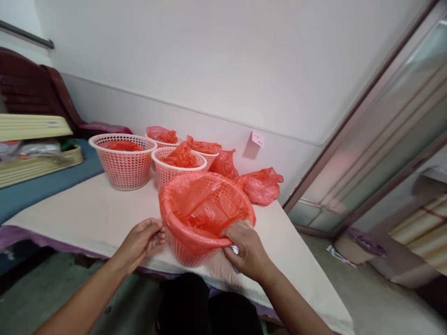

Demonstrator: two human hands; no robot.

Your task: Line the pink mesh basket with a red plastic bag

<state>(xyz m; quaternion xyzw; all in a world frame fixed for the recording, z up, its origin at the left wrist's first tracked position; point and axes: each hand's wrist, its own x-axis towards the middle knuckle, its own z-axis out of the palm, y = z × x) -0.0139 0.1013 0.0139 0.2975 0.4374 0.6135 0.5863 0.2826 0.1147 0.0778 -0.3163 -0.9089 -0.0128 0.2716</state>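
A pink perforated basket [190, 251] lined with a red plastic bag [206, 204] stands tilted toward me at the near edge of the cream-covered table [87, 209]. My right hand [246, 251] is closed on the bag where it folds over the basket's near right rim. My left hand [141, 242] sits at the basket's left side, fingers curled and pinching the bag's edge by the rim.
Several more bag-lined baskets [123, 160] stand at the back of the table by the wall. Loose red bags [260, 186] lie to their right. A yellow open box [35, 153] sits at far left. A glass sliding door [377, 139] is on the right.
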